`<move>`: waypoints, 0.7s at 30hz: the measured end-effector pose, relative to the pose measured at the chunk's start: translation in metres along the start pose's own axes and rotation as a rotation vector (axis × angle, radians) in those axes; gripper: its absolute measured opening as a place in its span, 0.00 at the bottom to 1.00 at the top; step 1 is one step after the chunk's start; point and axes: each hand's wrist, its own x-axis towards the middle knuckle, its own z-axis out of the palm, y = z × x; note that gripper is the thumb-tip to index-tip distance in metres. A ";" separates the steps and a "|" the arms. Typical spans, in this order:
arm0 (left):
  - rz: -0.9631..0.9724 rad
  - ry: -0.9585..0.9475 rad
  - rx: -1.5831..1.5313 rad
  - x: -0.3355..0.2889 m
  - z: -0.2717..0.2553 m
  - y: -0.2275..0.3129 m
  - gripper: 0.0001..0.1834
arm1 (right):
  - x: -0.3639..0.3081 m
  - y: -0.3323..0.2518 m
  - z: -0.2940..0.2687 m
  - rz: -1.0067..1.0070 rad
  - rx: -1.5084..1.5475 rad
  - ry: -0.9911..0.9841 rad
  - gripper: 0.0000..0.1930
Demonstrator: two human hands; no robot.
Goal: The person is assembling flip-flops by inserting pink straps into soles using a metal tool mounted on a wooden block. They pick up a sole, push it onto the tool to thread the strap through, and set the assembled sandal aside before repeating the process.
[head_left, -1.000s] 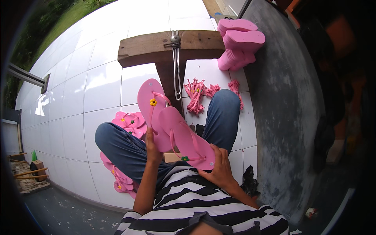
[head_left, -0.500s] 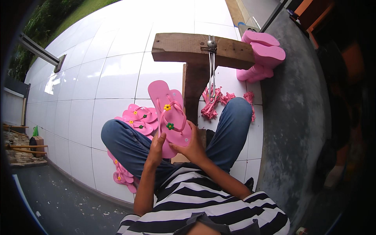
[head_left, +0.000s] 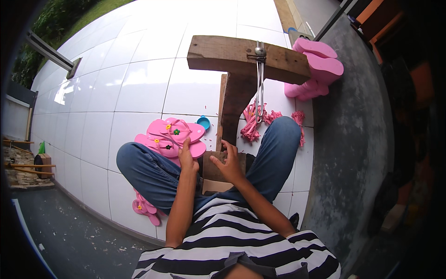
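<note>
Pink flip-flops [head_left: 195,131] with yellow and green flower ornaments lie in an overlapping pile on the tiles, by my left knee. At the pile's right edge is my left hand [head_left: 187,160], its fingers stretched up against the sandals and its thumb apart; its fingertips are partly hard to make out. My right hand [head_left: 228,166] hovers empty with spread, slightly bent fingers over a wooden block [head_left: 211,173] between my legs. Beyond it rises a T-shaped wooden stand [head_left: 232,100], with a long metal tool [head_left: 260,86] hanging from its crossbar [head_left: 223,52].
Bundles of pink straps [head_left: 251,123] lie right of the stand. Pink soles [head_left: 323,65] are stacked at the far right. A turquoise round cap [head_left: 203,122] sits among small pink scraps. More pink flip-flops [head_left: 144,206] lie outside my left thigh.
The pink flip-flops held between both hands have left them and the pile is at my left hand. My hands have moved apart. The turquoise cap and the wooden block now show.
</note>
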 end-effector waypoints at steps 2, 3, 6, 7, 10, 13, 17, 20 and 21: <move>0.146 0.135 0.067 0.041 0.019 0.005 0.24 | 0.000 0.010 -0.003 0.089 0.079 -0.009 0.34; 0.227 0.223 0.127 0.065 0.021 0.007 0.26 | 0.000 0.012 -0.004 0.130 0.133 -0.027 0.32; 0.427 0.600 0.349 0.141 0.001 0.019 0.31 | -0.001 0.010 0.000 0.122 0.207 -0.063 0.28; 0.381 0.702 0.390 0.152 -0.001 0.025 0.33 | -0.002 0.011 0.001 0.107 0.215 -0.057 0.27; 0.133 0.728 0.281 0.174 -0.029 0.032 0.33 | -0.002 0.009 -0.001 0.127 0.230 -0.020 0.24; 0.019 0.707 0.237 0.172 -0.027 0.023 0.36 | 0.001 0.010 -0.006 0.133 0.226 0.025 0.21; 0.148 0.771 0.351 0.163 -0.031 0.029 0.39 | -0.001 0.002 -0.001 0.122 0.256 -0.003 0.19; 0.314 0.524 0.389 0.117 -0.009 0.019 0.30 | 0.001 0.005 -0.008 0.160 0.277 -0.041 0.16; 0.382 0.338 0.350 0.093 -0.004 0.015 0.25 | 0.001 0.007 -0.010 0.177 0.288 -0.066 0.15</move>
